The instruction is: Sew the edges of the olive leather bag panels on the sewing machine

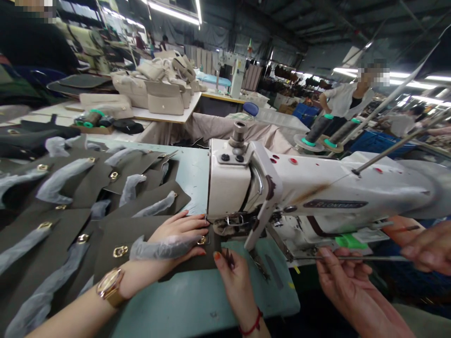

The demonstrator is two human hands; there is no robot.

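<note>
My left hand [179,233], with a watch on its wrist, lies flat with fingers stretched over a dark grey-green leather panel [105,230]. A plastic-wrapped handle [164,247] with gold hardware arches across the back of that hand. Its fingertips are close to the needle area of a white sewing machine [282,188]. Beside the panel's right edge, my right hand [234,279], wearing a red cord, is closed around small dark thread snips [229,259]. Only their pointed blades show. The panel's edge under the machine head is hidden.
At the right, another person's hands [347,286] hold a thin metal rod [373,258] by the machine. More dark panels [70,185] with wrapped handles cover the left side of the green table [176,305]. Beige bags [165,98] are piled behind. Thread cones [319,129] stand beyond the machine.
</note>
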